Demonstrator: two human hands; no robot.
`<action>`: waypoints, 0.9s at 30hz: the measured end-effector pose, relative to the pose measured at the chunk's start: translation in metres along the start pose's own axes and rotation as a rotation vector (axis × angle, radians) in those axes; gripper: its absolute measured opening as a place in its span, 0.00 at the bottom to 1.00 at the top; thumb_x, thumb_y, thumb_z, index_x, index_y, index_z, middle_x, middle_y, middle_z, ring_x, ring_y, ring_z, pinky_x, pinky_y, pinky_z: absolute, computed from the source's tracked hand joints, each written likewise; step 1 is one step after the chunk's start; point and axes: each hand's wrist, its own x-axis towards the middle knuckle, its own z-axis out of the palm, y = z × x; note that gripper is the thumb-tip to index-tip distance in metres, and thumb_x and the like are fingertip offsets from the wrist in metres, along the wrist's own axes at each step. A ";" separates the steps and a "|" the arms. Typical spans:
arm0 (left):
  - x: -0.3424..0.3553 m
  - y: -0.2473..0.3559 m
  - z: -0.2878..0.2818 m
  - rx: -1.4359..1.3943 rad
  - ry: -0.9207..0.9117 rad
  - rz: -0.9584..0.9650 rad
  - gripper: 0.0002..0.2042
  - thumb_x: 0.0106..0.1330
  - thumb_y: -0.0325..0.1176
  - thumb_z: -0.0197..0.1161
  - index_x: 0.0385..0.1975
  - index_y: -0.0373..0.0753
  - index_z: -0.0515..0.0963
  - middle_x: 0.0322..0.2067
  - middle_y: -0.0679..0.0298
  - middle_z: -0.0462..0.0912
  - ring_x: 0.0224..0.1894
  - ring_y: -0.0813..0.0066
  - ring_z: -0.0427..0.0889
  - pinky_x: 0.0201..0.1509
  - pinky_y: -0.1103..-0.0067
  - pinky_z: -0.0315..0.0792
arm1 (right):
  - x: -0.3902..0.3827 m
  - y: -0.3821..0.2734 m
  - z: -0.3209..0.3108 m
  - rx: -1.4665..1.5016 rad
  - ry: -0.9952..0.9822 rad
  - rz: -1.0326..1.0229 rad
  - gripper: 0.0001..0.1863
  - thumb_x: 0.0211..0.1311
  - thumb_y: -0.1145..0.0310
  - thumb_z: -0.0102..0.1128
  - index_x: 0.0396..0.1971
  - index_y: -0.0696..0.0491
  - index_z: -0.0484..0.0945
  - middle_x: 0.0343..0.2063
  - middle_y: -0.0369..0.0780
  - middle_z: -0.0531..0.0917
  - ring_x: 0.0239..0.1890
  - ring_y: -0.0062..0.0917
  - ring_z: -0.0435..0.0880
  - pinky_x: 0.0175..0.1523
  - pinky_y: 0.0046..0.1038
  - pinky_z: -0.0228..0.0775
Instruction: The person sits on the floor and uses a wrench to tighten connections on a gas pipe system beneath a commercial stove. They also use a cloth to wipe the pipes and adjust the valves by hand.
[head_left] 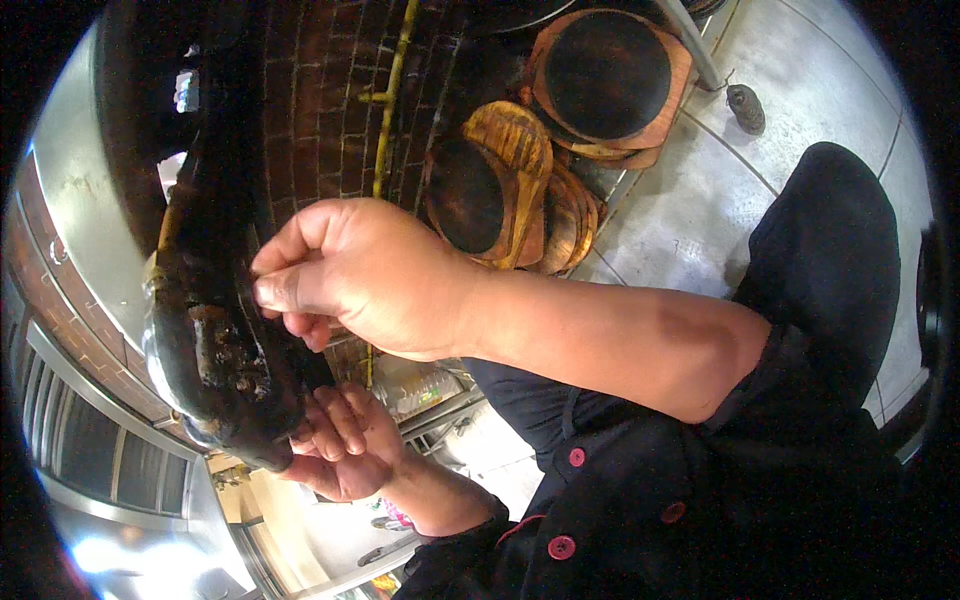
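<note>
The right hand pinches, can't tell what; the left hand, grip hidden, curls near a dark, shiny thing.

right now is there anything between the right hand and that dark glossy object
Nothing visible stands between the right hand and the dark glossy object; the hand, pinched, is close by the object's edge, though contact is unclear. The left hand is at the object's lower end in the picture, not in between.

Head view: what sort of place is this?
Probably a restaurant kitchen: stacked brown wooden boards with round black centres, a yellow pipe along a dark brick wall, and pale grey floor tiles.
</note>
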 end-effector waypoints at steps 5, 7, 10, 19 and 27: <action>-0.001 -0.001 -0.003 -0.025 0.010 -0.002 0.18 0.67 0.53 0.50 0.27 0.43 0.70 0.18 0.76 0.63 0.18 0.84 0.61 0.30 0.81 0.58 | -0.001 -0.001 -0.001 -0.015 -0.003 -0.005 0.05 0.54 0.75 0.59 0.29 0.59 0.76 0.22 0.38 0.79 0.21 0.20 0.76 0.24 0.22 0.71; 0.000 -0.001 -0.002 -0.030 0.002 -0.002 0.18 0.67 0.53 0.51 0.26 0.43 0.70 0.18 0.75 0.63 0.18 0.84 0.61 0.31 0.81 0.58 | -0.002 -0.002 0.000 -0.045 -0.005 -0.024 0.05 0.54 0.74 0.60 0.29 0.59 0.76 0.22 0.37 0.79 0.21 0.19 0.76 0.25 0.22 0.71; 0.001 0.000 -0.003 -0.023 -0.006 -0.001 0.18 0.67 0.53 0.51 0.26 0.44 0.69 0.18 0.75 0.63 0.18 0.84 0.62 0.32 0.81 0.58 | 0.000 -0.002 -0.001 -0.117 -0.033 -0.080 0.05 0.55 0.74 0.60 0.29 0.59 0.76 0.22 0.37 0.79 0.21 0.18 0.76 0.24 0.21 0.71; 0.000 0.001 -0.003 -0.019 0.000 -0.017 0.19 0.67 0.53 0.49 0.25 0.44 0.69 0.18 0.75 0.64 0.19 0.83 0.63 0.34 0.79 0.59 | 0.005 -0.011 -0.009 -0.330 -0.111 -0.068 0.07 0.57 0.73 0.60 0.32 0.61 0.77 0.24 0.36 0.80 0.24 0.16 0.77 0.28 0.19 0.72; -0.002 0.002 -0.002 -0.015 0.020 -0.003 0.19 0.68 0.54 0.47 0.25 0.45 0.68 0.19 0.76 0.64 0.19 0.83 0.64 0.36 0.78 0.61 | 0.008 -0.018 -0.010 -0.303 -0.135 -0.012 0.08 0.57 0.72 0.61 0.32 0.62 0.78 0.25 0.38 0.81 0.23 0.17 0.78 0.27 0.19 0.73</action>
